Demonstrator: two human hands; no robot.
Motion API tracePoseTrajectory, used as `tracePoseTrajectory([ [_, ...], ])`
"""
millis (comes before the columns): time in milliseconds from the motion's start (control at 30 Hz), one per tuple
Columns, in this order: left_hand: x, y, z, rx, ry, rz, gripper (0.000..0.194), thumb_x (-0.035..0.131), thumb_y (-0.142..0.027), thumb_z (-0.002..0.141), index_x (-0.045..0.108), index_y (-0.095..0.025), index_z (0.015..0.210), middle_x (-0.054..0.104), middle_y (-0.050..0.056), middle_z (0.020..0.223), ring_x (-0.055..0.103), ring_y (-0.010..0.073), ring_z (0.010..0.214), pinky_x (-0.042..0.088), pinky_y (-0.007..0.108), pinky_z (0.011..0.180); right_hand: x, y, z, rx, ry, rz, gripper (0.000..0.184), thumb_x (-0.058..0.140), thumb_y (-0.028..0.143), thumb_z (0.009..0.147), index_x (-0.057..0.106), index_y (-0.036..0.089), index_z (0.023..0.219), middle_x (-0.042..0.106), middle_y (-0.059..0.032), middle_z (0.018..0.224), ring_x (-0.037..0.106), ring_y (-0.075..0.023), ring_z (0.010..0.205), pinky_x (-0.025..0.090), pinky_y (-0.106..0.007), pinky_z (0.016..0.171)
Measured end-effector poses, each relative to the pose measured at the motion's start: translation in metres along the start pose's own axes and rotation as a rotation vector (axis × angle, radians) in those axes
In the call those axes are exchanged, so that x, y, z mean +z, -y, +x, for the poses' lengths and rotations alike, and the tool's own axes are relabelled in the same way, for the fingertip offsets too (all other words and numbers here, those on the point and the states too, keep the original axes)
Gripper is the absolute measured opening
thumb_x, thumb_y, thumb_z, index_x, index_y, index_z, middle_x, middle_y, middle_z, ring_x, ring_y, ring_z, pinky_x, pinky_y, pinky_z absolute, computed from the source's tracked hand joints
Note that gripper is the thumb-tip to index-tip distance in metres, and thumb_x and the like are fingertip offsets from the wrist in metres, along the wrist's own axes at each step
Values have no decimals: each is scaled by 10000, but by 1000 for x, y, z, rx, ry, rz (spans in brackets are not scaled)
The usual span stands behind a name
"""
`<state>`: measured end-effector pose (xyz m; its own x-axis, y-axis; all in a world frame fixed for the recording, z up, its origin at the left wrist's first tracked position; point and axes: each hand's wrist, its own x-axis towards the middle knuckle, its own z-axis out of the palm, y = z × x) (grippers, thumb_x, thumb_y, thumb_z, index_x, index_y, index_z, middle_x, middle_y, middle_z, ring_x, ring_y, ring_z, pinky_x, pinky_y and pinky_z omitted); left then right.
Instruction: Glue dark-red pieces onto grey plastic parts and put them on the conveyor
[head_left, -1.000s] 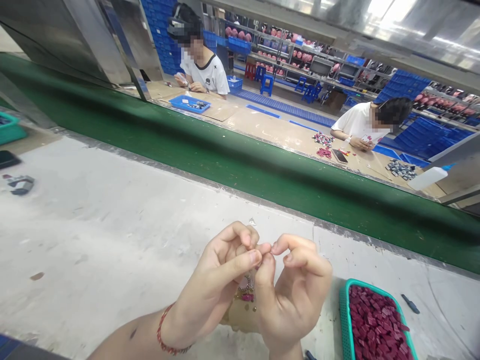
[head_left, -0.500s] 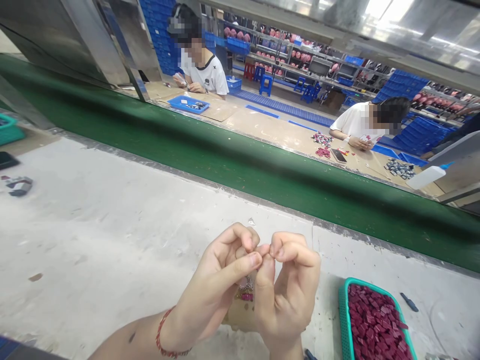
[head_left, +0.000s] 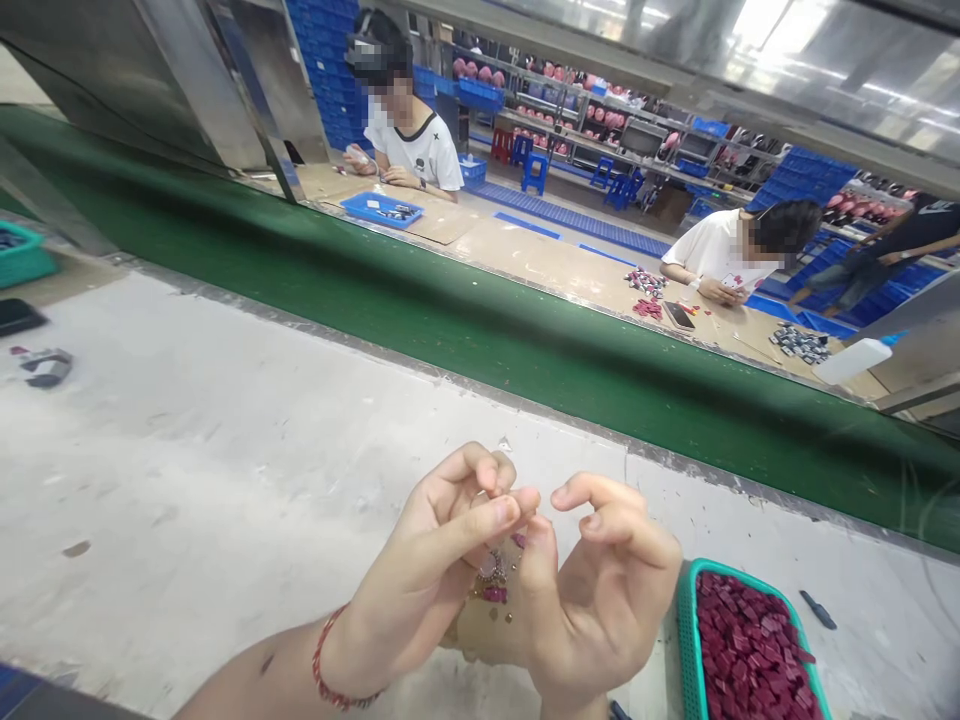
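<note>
The left hand (head_left: 431, 570) is raised above the pale worktable (head_left: 225, 440), its thumb pressed to its index finger; whether something small sits between them is hidden. A red braided bracelet (head_left: 324, 665) circles its wrist. Beside it, the right hand (head_left: 604, 590) has its thumb and index finger parted. Under and between the hands lie a small beaded chain (head_left: 491, 568) and a magenta piece (head_left: 495, 594), partly covered. Near the right hand, a teal basket (head_left: 685, 640) holds many dark red blocks (head_left: 750, 640). A green conveyor belt (head_left: 450, 300) runs beyond the worktable, and across it two people in white shirts work with their hands at a brown-topped bench (head_left: 517, 245).
</note>
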<state>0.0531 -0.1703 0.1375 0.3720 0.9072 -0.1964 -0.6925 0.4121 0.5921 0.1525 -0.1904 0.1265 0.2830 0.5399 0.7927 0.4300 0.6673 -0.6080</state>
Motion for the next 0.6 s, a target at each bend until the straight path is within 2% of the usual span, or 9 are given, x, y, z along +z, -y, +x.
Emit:
tracePoseTrajectory([
  [100,2,-3,1,20,10,9,289,877,-219,652,590,-181,658,474,-75,650,573,45,572,491,95,523,-1,0,-1,8,14,2,372,565,-56,773,468,217,1006,582,9,861,588,-143,803,480,-308,716],
  [233,3,-5,2,114,43,37,269,869,-184,659,601,-173,639,506,-76,653,573,34,560,507,93,549,-1,1,-1,39,29,-7,361,571,-48,789,467,229,996,589,12,839,591,-147,773,482,-303,669],
  [400,2,-6,5,197,87,122,246,844,-154,681,605,-166,626,518,-71,646,577,26,572,495,68,563,-4,3,-1,134,55,61,340,558,-31,822,470,236,1013,580,4,871,575,-148,821,492,-291,676],
  [600,-7,-12,7,201,95,307,211,810,-102,680,621,-179,624,531,-53,669,607,62,621,557,138,689,-13,5,-4,238,145,57,310,516,8,868,449,258,1038,565,8,907,553,-134,839,490,-280,733],
])
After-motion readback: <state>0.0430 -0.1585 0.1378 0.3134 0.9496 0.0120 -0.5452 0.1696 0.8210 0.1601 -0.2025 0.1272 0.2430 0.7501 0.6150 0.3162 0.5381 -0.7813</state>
